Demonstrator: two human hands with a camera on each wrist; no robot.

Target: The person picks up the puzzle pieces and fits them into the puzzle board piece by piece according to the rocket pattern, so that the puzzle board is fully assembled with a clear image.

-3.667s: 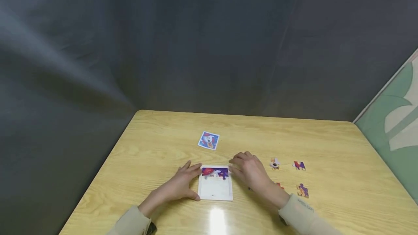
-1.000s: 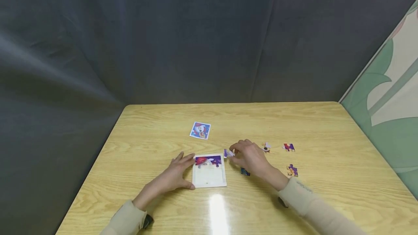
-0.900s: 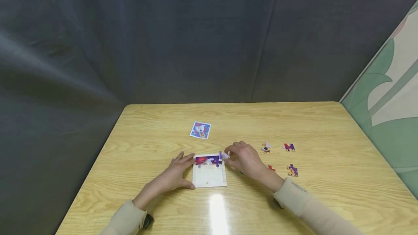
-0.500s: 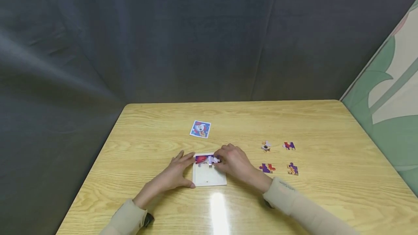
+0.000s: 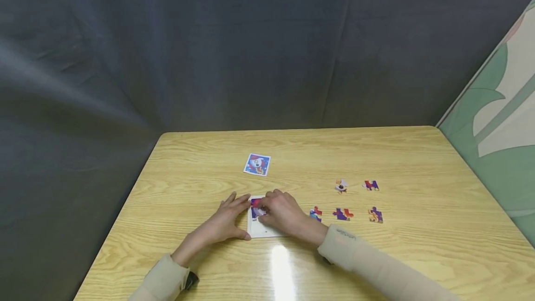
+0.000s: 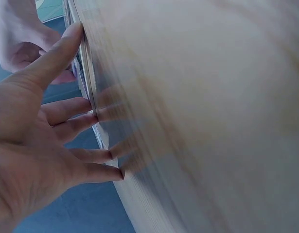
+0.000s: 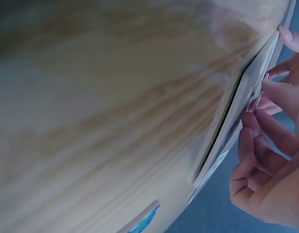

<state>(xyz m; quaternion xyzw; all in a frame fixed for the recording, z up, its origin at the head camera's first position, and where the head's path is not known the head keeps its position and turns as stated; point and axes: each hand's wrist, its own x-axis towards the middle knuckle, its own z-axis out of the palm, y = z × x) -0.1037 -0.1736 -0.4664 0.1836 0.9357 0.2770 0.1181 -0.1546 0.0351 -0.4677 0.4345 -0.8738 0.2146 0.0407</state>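
Head view: the right hand (image 5: 284, 211) pinches a puzzle piece (image 5: 258, 213) between thumb and curled fingers; the white tray (image 5: 260, 232) lies beneath these fingertips. The left hand (image 5: 224, 223) touches the tray edge, fingers spread. Five loose pieces (image 5: 343, 214) lie right of the pinching fingers.

A screened-off tabletop spot is shown. The upper half of the frame is filled by a dark, creased curtain (image 5: 251, 50), by which a wood-grained table (image 5: 188, 166) is bordered behind and at left. At the right edge, a pale and green leaf-patterned surface (image 5: 510, 171) is seen. A bright glare (image 5: 283, 273) is reflected at lower centre. Whether a home or an office lies beyond cannot be told.
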